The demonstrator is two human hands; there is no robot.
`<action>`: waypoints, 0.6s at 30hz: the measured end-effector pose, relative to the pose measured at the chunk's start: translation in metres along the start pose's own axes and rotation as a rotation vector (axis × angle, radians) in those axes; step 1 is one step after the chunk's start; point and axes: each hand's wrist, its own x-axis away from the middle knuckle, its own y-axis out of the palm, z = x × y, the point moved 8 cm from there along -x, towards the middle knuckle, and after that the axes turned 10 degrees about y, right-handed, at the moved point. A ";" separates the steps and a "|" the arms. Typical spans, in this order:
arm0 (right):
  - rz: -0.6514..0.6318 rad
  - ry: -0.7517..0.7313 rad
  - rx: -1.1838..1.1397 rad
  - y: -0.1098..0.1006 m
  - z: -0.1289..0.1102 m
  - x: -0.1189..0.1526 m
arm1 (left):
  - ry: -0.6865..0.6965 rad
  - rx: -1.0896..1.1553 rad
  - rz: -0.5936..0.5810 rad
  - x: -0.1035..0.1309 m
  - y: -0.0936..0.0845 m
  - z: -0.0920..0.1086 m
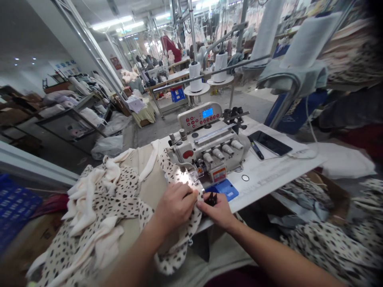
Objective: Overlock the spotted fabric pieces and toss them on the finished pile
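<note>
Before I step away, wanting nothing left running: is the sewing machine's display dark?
No, the display on the sewing machine glows blue beside red buttons.

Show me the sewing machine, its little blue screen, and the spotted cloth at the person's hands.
Sewing machine (215,143): head view, on its pale casing.
Blue screen (207,113): head view, on the middle of the lit display.
Spotted cloth (194,221): head view, on a lower stretch of the fabric.

Sewing machine on table; fabric left, thread cones behind.
</note>
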 end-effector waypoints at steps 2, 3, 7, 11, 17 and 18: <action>-0.009 0.004 0.003 0.001 -0.002 0.000 | -0.001 0.002 0.005 -0.001 0.000 -0.001; -0.015 0.004 0.005 0.002 -0.003 0.000 | -0.002 0.001 0.003 -0.001 0.000 -0.001; -0.025 -0.008 0.011 0.003 -0.006 0.001 | -0.022 -0.001 -0.028 -0.003 0.003 -0.002; -0.044 -0.019 0.018 0.003 -0.004 0.001 | -0.031 -0.009 -0.021 -0.003 0.004 -0.002; -0.112 -0.070 0.102 0.009 -0.004 0.002 | -0.065 0.000 0.001 -0.001 0.006 -0.004; -0.120 -0.080 0.109 0.009 -0.005 0.003 | -0.075 0.005 0.004 -0.001 0.007 -0.005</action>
